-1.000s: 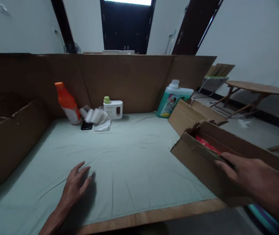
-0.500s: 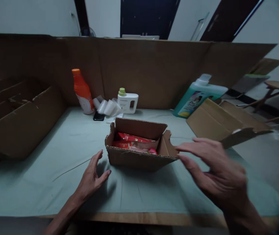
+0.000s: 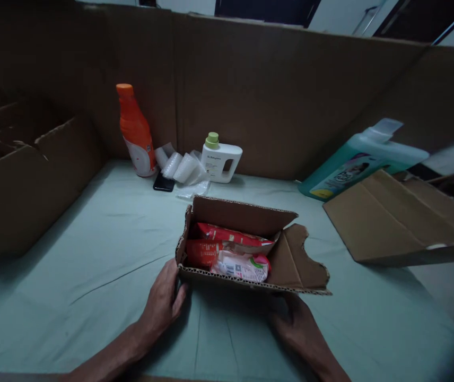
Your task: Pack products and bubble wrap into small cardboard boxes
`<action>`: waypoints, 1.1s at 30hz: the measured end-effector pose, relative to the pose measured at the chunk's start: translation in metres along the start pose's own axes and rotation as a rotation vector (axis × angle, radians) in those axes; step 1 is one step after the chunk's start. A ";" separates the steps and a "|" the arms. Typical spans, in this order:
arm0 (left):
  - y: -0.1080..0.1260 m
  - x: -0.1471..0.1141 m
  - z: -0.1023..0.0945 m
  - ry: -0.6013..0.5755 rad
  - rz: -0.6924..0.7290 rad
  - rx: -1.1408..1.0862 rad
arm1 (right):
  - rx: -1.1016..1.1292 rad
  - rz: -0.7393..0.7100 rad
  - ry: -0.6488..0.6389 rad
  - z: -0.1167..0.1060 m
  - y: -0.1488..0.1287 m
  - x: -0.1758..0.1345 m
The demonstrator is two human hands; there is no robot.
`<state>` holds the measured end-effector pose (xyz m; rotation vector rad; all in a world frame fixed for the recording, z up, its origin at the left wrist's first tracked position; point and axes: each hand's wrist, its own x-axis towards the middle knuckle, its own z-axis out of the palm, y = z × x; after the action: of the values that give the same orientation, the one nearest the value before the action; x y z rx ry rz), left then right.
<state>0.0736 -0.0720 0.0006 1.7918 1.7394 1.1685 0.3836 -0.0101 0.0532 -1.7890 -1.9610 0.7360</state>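
In front of me stands an open cardboard box [image 3: 243, 216], its right flap [image 3: 296, 254] folded outward with a ragged edge. Inside lie red packets [image 3: 233, 236] and a white-and-pink packet with printed labels [image 3: 241, 265]. My left hand [image 3: 163, 297] grips the box's left end, thumb at the front wall. Under the right flap, my right hand [image 3: 294, 323] holds the right end; its fingertips are hidden by the cardboard.
Behind the box are an orange bottle [image 3: 135, 132], a black phone [image 3: 164, 183], bubble wrap [image 3: 187, 168] and a white jug with a green cap [image 3: 219, 159]. A teal jug [image 3: 346, 159] leans beside another carton [image 3: 398, 223]. Cardboard boxes [image 3: 40, 185] stand left; a cardboard wall [image 3: 251, 95] runs behind.
Both hands have closed in on the box from its sides and now hold it. The right hand moved left and down, beneath the flap. My view has tilted downward.
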 end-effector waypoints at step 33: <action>-0.022 0.268 -0.060 0.382 -0.189 -0.077 | 0.301 -0.141 0.039 0.026 0.003 0.088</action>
<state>-0.0172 0.1697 0.0975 1.3887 1.9876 1.5464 0.3605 0.0744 0.0253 -1.4623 -1.8182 0.8881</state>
